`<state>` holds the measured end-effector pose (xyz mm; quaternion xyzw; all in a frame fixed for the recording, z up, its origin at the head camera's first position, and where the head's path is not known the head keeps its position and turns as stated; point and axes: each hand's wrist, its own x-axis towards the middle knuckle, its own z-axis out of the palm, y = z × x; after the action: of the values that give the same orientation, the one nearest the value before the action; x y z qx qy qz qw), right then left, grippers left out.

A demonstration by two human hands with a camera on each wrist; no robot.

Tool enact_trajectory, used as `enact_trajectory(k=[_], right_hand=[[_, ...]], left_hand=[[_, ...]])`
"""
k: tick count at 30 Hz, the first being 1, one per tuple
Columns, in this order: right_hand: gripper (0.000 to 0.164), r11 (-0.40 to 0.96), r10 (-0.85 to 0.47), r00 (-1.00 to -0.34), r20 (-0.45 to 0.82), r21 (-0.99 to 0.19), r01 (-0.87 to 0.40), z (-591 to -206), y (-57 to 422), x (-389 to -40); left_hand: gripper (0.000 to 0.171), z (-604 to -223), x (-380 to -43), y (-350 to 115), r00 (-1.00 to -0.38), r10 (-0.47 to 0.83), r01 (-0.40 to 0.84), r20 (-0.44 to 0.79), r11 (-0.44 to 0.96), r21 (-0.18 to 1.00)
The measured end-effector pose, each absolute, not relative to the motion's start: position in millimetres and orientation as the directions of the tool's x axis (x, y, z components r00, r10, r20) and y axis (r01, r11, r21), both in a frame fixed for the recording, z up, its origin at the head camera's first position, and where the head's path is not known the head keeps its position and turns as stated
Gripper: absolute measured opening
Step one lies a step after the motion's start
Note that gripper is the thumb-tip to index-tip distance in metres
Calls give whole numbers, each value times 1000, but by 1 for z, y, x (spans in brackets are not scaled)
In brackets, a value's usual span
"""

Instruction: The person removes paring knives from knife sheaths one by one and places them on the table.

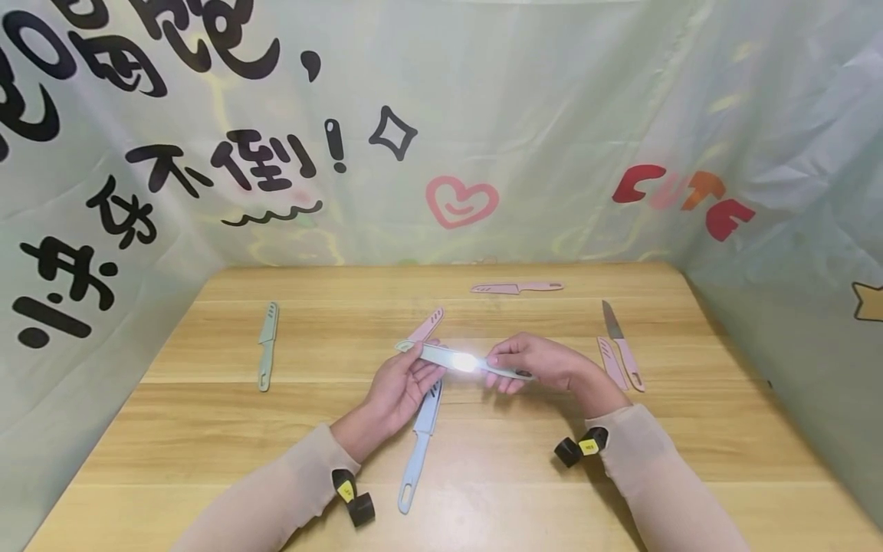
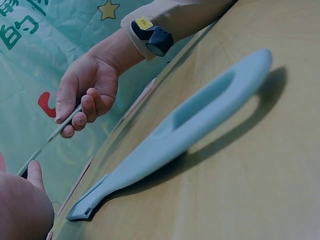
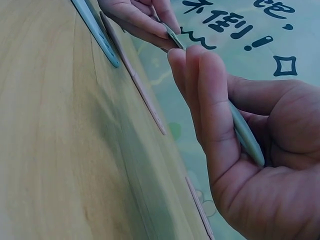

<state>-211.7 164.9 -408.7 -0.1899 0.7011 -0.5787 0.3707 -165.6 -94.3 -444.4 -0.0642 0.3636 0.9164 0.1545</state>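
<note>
Above the middle of the table, both hands hold a pale green knife, lying nearly level. My left hand grips its green sheath between thumb and fingers. The handle is pinched by my right hand, and in the right wrist view its end lies against the palm. A bright glare covers the stretch between the hands, hiding the blade's detail. Beneath the left hand lies a sheathed blue knife, its handle towards me. A pink knife's sheath shows just beyond the left hand, the rest hidden.
At the left lies a sheathed green knife, and at the back a sheathed pink knife. To the right, an unsheathed pink knife lies beside a pink sheath. A printed cloth hangs around the wooden table.
</note>
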Motion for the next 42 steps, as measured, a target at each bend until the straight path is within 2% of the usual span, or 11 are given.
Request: enact_trajectory(k=[23, 35, 42], right_hand=[[37, 235, -709, -639, -299, -954, 187, -411, 169, -215], [34, 216, -695, -652, -303, -953, 212, -411, 171, -214], [33, 209, -711, -646, -278, -961, 183, -411, 173, -215]], left_hand=[[42, -445, -167, -96, -945, 251, -325, -208, -681, 656], [45, -444, -167, -98, -940, 264, -341, -217, -682, 647], [46, -443, -168, -98, -944, 253, -329, -211, -677, 658]])
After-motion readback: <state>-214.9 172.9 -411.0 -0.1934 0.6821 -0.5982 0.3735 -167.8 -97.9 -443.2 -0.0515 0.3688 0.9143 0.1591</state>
